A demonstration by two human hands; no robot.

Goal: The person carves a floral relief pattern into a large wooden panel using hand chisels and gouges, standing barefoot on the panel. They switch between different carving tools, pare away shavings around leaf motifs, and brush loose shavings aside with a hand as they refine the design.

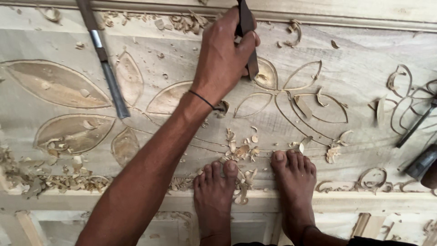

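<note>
My left hand point(223, 54) reaches in from the lower left and is closed around a dark chisel point(251, 66). The chisel stands nearly upright, its tip resting in a carved leaf shape point(268, 75) on a pale wooden panel point(355, 59). A thin black band circles that wrist. My right hand is out of view. My two bare feet point(214, 196) point(296, 180) stand on the panel's near edge, among curled wood shavings point(239, 150).
A second chisel with a metal ferrule point(107, 68) lies on the panel at the upper left. A thin tool point(415, 125) and a dark round tool head point(421, 165) lie at the right edge. Shavings point(59, 182) pile along the lower left.
</note>
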